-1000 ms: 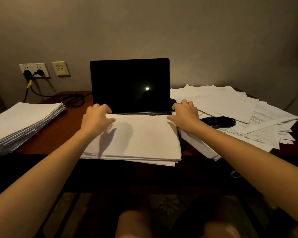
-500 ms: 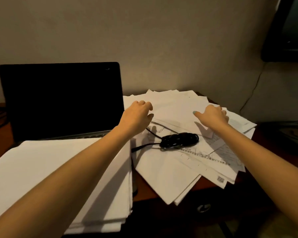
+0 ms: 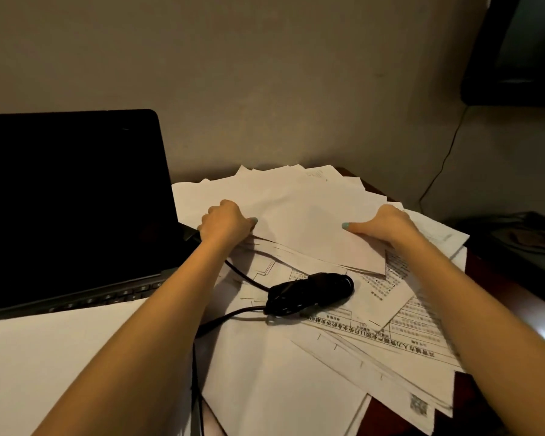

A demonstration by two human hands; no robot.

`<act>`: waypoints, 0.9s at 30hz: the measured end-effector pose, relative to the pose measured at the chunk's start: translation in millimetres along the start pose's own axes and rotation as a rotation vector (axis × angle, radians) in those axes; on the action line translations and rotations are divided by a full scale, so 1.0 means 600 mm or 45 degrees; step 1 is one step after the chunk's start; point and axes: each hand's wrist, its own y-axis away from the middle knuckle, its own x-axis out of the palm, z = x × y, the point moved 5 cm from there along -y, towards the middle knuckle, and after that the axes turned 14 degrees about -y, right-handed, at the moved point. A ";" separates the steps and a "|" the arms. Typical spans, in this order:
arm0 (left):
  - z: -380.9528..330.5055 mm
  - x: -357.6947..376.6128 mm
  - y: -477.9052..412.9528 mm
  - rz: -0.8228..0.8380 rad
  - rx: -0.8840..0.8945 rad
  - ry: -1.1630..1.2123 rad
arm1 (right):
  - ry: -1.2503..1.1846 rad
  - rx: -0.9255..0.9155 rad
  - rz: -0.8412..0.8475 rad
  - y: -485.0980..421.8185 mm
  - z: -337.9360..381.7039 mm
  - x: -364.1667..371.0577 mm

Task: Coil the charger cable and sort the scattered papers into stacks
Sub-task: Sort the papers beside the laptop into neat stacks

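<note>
The left hand [image 3: 225, 223] and right hand [image 3: 387, 223] each pinch a side edge of the blank sheets [image 3: 306, 221] atop the scattered pile on the table [image 3: 513, 306], best lifted level and squared, clear of the coiled cable [image 3: 309, 291] just nearer.

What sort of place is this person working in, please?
Probably a home or office desk: an open black laptop, loose white printed papers covering a dark wooden desktop, and a bundled black charger cable lying on them.
</note>
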 end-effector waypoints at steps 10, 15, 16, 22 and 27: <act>-0.010 -0.042 0.016 -0.454 0.111 0.579 | -0.077 -0.023 0.090 -0.018 -0.010 -0.017; -0.013 -0.048 0.030 -0.564 0.107 0.816 | -0.168 -0.001 0.091 -0.016 -0.016 -0.018; -0.011 -0.046 0.028 -0.520 0.087 0.818 | -0.103 0.034 0.048 -0.013 -0.022 -0.020; -0.019 -0.005 0.015 0.258 0.126 0.903 | -0.104 0.085 -0.031 -0.008 -0.047 -0.029; -0.039 -0.008 0.027 0.259 0.325 0.962 | -0.364 0.064 -0.079 -0.012 -0.051 -0.039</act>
